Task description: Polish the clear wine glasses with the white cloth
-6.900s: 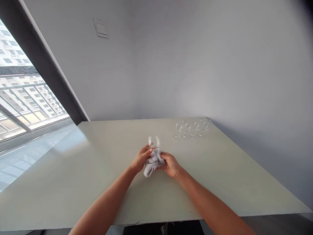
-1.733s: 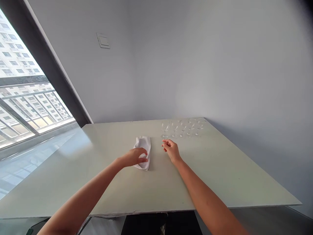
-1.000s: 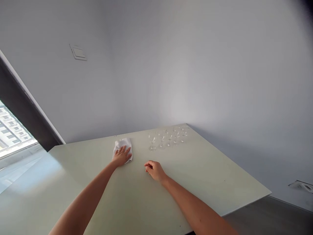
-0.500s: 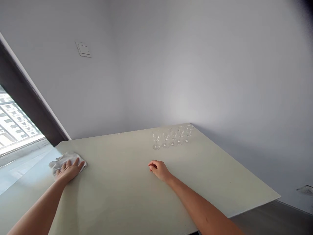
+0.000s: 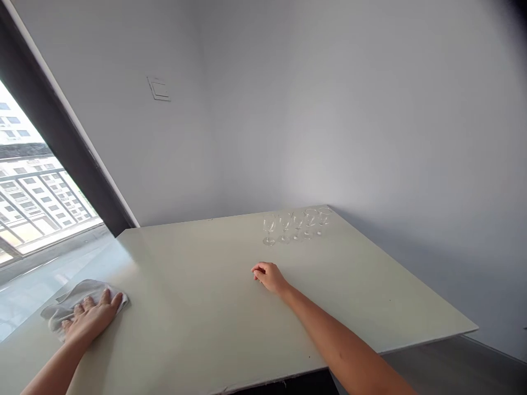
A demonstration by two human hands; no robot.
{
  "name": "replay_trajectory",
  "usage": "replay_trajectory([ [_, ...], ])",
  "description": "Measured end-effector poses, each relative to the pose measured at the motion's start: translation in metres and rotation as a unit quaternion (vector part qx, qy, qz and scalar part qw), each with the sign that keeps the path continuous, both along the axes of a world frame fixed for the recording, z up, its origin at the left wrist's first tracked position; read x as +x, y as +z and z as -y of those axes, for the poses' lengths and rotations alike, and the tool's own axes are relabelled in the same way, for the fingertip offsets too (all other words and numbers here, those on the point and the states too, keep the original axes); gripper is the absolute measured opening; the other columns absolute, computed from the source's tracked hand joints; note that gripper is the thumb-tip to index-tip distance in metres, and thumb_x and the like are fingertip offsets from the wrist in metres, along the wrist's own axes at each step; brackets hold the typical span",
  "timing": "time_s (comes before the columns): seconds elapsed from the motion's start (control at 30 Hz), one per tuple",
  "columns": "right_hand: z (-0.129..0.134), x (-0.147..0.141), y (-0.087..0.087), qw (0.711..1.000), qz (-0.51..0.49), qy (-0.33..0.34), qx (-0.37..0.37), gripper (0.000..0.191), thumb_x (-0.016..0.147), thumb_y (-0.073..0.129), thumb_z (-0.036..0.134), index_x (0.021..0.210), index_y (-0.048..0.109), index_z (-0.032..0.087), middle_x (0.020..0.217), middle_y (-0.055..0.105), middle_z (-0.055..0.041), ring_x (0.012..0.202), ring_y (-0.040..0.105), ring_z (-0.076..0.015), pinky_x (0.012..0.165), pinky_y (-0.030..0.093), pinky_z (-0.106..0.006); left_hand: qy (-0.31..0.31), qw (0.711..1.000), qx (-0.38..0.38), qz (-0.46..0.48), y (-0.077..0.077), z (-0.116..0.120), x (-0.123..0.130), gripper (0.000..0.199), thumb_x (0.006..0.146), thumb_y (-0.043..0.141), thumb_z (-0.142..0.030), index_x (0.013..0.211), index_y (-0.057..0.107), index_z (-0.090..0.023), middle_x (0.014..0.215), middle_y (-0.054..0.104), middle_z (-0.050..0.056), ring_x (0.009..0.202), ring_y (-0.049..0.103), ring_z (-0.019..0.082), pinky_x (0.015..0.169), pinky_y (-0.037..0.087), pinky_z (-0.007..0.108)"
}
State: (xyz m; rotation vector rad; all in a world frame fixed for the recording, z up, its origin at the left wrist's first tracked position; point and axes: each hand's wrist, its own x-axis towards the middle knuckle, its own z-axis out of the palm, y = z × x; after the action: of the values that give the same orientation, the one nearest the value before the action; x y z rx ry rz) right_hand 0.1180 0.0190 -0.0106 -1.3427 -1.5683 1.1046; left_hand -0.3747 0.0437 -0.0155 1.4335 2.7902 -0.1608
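Note:
My left hand point(image 5: 93, 318) lies flat with fingers spread on a crumpled pale grey cloth point(image 5: 88, 291), pressing it to the left part of the table point(image 5: 185, 307). The cloth shows beyond the fingertips and around them. Near the middle of the table rests my right hand point(image 5: 269, 276), its fingers curled in and the thumb against them. Nothing shows in it. Beyond this hand, a row of several clear stemmed glasses point(image 5: 269, 226) stands upright near the table's back right corner, apart from both hands.
Grey walls point(image 5: 349, 109) meet behind the table, with a light switch point(image 5: 160, 89) on the left one. At the left is a dark-framed window point(image 5: 37, 192) with a railing outside. The table's right corner point(image 5: 473, 328) juts out over a dark floor point(image 5: 436, 362).
My left hand and the cloth have moved left and nearer to me across the table. The right hand stays about where it was. The view has shifted slightly left.

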Motion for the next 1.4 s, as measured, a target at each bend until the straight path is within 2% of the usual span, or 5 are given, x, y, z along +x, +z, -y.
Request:
replay_trajectory([
  [0.3,0.033,-0.009,0.039,0.995,-0.084,0.054,0.004,0.019,0.074,0.045,0.028,0.080,0.062,0.019,0.069,0.060,-0.0002,0.057,0.050,-0.0100,0.055,0.041,-0.022,-0.236,0.971,0.039,0.006,-0.009,0.059,0.134,0.060,0.082,0.024,-0.046,0.135,0.028,-0.020,0.144,0.018,0.013,0.132,0.010,0.030,0.102,0.014,0.049],
  [0.67,0.109,0.043,0.026,0.999,-0.048,-0.014,-0.008,0.022,0.079,0.046,0.034,0.084,0.062,0.019,0.068,0.059,-0.0013,0.057,0.049,-0.0117,0.055,0.041,-0.024,-0.560,0.796,0.125,0.192,0.007,0.122,0.310,0.048,0.084,0.034,-0.045,0.129,0.039,-0.028,0.138,0.032,0.007,0.125,0.033,0.025,0.098,0.032,0.045],
  [0.83,0.143,0.063,0.021,0.998,0.026,-0.045,-0.037,0.026,0.082,0.043,0.037,0.088,0.061,0.020,0.069,0.058,-0.0014,0.060,0.049,-0.0126,0.056,0.040,-0.024,-0.541,0.794,0.150,0.234,0.043,0.067,0.341,0.028,0.085,0.034,-0.028,0.100,0.058,-0.025,0.110,0.057,0.002,0.101,0.050,0.018,0.087,0.041,0.033],
  [1.03,0.176,0.025,0.016,0.976,0.156,0.067,0.136,0.027,0.077,0.056,0.035,0.101,0.058,0.023,0.085,0.056,-0.0034,0.078,0.050,-0.0166,0.069,0.041,-0.028,-0.492,0.835,0.055,0.240,0.032,0.004,0.361,0.019,0.071,0.053,-0.030,0.086,0.060,-0.020,0.097,0.060,0.006,0.098,0.049,0.023,0.083,0.039,0.033],
  [1.4,0.177,-0.008,-0.019,0.937,0.246,0.020,0.247,0.020,0.074,0.047,0.006,0.080,0.057,0.022,0.077,0.051,-0.0019,0.071,0.047,-0.0142,0.060,0.039,-0.026,-0.484,0.734,0.042,0.474,0.035,0.006,0.354,0.008,0.066,0.051,-0.025,0.068,0.055,-0.019,0.101,0.061,0.002,0.082,0.053,0.015,0.072,0.040,0.027],
])
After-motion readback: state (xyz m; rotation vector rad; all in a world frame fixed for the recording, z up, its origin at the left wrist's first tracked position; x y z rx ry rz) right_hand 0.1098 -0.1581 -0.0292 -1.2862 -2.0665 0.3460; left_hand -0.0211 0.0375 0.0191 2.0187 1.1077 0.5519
